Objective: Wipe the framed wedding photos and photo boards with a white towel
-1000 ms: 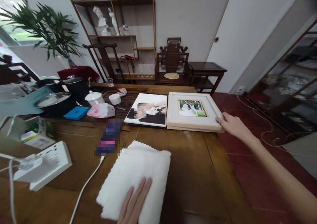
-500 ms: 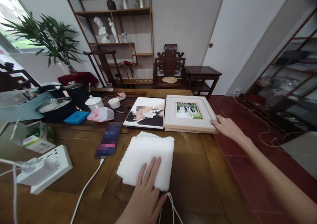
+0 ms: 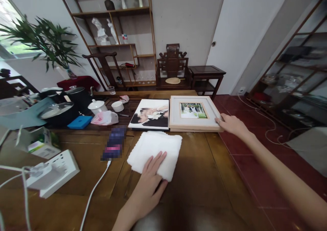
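Note:
My left hand (image 3: 150, 180) lies flat, fingers stretched, on the near edge of a folded white towel (image 3: 155, 147) on the wooden table (image 3: 199, 176). My right hand (image 3: 230, 124) reaches out to the right front corner of a light wooden picture frame (image 3: 194, 114) and rests its curled fingers on that corner. Left of the frame, touching it, lies a frameless photo print (image 3: 151, 114). The towel sits just in front of both pictures.
A blurred phone (image 3: 114, 143) with a white cable (image 3: 93, 190) lies left of the towel. A white power strip (image 3: 52, 173), a small box (image 3: 41, 144), pots, a blue box (image 3: 76, 122), cups and a pink bag fill the left side. Shelves and chairs stand behind.
My left hand has slid the towel away from me, toward the pictures. My right hand has stayed on the frame's corner. The view has tilted slightly.

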